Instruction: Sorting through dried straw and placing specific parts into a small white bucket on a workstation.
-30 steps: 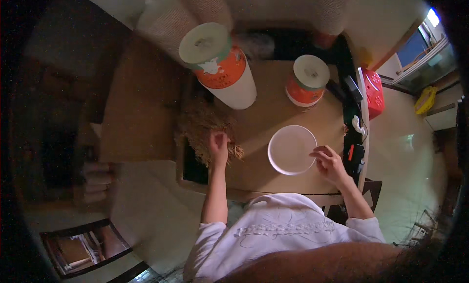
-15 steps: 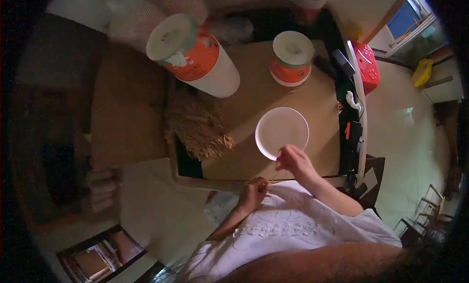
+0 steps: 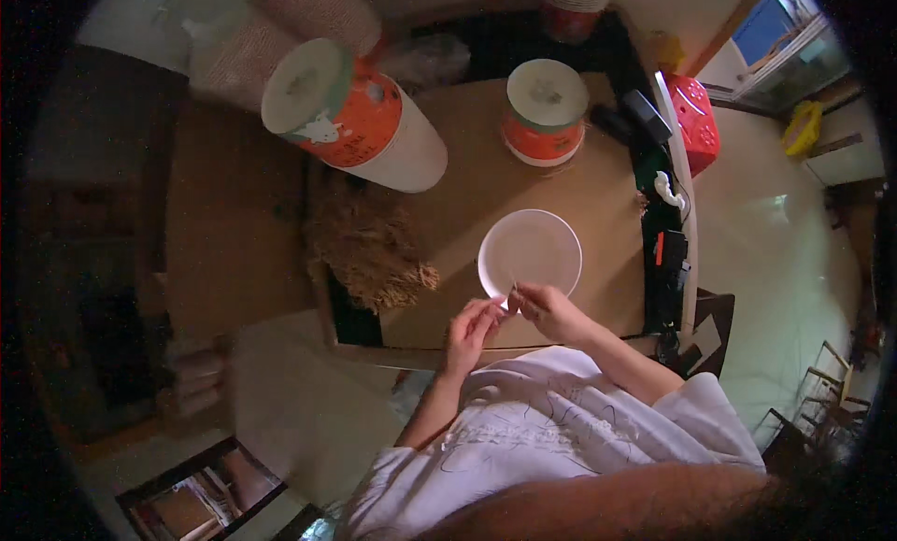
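Both hands meet over the near rim of a round white bowl (image 3: 530, 251), fingertips close together. My right hand (image 3: 553, 315) is closed in a pinch, with a thin, pale bit showing at its fingertips, too small to name. Beside it, my left hand (image 3: 472, 335) has bent fingers drawn together toward the same spot; whatever is between them is hidden. The bowl stands on a brown cardboard sheet (image 3: 448, 247), its inside facing up. To its left lies a heap of thin brown strands (image 3: 374, 251), with a paler bunched end near the bowl.
A tall orange and white paper container (image 3: 364, 121) and a shorter one (image 3: 545, 116) stand at the back of the table. Small dark devices (image 3: 671, 251) and a crumpled white tissue (image 3: 668, 190) line the right edge. A red plastic stool (image 3: 693, 121) stands beyond it.
My left hand has risen from the table's near edge to the bowl's rim, joining my right hand. My right hand has shifted slightly left. The whole view has tilted a little.
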A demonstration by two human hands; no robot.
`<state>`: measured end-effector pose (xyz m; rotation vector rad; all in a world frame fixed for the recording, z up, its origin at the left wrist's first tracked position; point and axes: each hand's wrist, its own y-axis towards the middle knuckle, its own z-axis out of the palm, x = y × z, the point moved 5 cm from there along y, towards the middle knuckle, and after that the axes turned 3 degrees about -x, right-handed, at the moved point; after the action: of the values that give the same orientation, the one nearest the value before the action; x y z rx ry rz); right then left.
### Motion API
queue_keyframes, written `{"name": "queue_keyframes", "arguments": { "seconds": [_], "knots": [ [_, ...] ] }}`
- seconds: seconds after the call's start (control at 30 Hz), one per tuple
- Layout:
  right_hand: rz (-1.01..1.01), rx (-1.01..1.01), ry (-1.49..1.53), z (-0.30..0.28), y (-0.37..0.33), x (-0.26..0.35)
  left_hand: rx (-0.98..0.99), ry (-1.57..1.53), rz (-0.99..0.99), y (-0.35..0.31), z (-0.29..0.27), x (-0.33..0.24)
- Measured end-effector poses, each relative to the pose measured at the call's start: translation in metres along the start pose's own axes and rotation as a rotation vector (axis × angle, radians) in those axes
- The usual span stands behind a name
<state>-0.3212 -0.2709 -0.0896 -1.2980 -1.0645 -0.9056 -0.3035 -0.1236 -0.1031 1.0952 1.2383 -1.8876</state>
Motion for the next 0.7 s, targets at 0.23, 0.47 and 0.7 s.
{"name": "queue_keyframes", "arguments": {
  "seconds": [0.23, 0.47, 0.7],
  "knots": [
    [-0.13, -0.151, -0.191, 0.007, -0.02, 0.002, 0.032, -0.006, -0.106, 0.025, 0.017, -0.003],
    [0.059, -0.143, 0.129, -0.011, -0.031, -0.016, -0.037, -0.059, -0.047, 0.028, 0.021, 0.006],
    [0.085, -0.356, 0.429, -0.002, -0.024, -0.032, -0.124, 0.241, 0.105, 0.023, 0.027, -0.009]
  ]
}}
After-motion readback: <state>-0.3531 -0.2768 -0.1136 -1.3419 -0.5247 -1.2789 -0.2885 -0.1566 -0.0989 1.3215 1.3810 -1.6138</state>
